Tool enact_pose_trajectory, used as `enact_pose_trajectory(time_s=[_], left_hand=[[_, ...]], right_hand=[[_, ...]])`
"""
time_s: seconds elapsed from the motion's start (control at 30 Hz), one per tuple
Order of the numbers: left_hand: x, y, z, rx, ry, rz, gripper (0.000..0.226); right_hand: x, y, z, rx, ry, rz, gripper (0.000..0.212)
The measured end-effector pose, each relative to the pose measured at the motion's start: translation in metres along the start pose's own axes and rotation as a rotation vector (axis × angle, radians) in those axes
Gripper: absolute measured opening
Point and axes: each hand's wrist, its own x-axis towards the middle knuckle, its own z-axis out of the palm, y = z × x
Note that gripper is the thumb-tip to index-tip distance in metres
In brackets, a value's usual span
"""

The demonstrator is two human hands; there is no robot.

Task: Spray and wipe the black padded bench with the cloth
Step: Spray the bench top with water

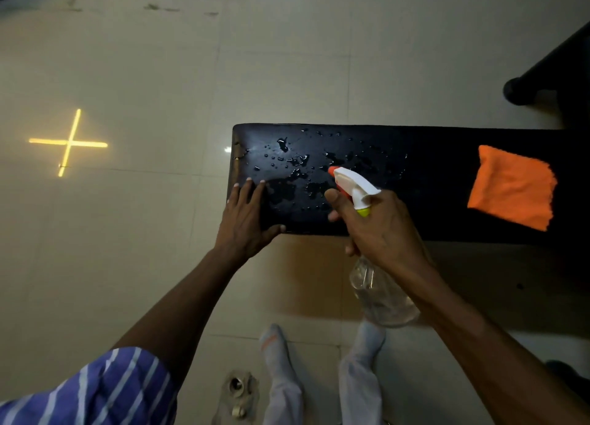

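Note:
The black padded bench point(431, 156) runs from the middle of the view to the right edge. Its left end is wet with several drops and small puddles. My left hand point(245, 220) lies flat on the bench's near left corner, fingers spread, holding nothing. My right hand point(380, 229) grips a clear spray bottle point(380, 293) by the neck; its white head with an orange nozzle point(354, 181) points left over the wet patch. An orange cloth point(514, 186) lies folded on the bench to the right, apart from both hands.
The pale tiled floor point(159, 73) surrounds the bench, with a yellow cross of light point(68, 143) at the left. A dark piece of furniture with a round foot point(517, 90) stands at the upper right. My socked feet point(277, 351) and a floor drain point(238, 388) are below.

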Motion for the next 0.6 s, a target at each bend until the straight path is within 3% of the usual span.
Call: enact_pose_trajectory(time_s=[0.1, 0.3, 0.47, 0.6], left_hand=[[-0.004, -0.007, 0.001, -0.037, -0.033, 0.0, 0.111], [-0.012, -0.015, 0.004, -0.044, -0.058, 0.014, 0.105], [-0.012, -0.015, 0.003, -0.068, -0.053, 0.027, 0.106], [-0.011, -0.013, 0.003, -0.067, -0.05, 0.037, 0.107]], right_hand=[[-0.002, -0.002, 0.013, -0.102, 0.078, 0.009, 0.053], [-0.018, 0.001, 0.027, -0.002, -0.023, -0.032, 0.045], [-0.011, 0.004, 0.032, -0.055, 0.164, 0.0, 0.057], [-0.013, 0.005, 0.026, 0.067, 0.078, -0.019, 0.056]])
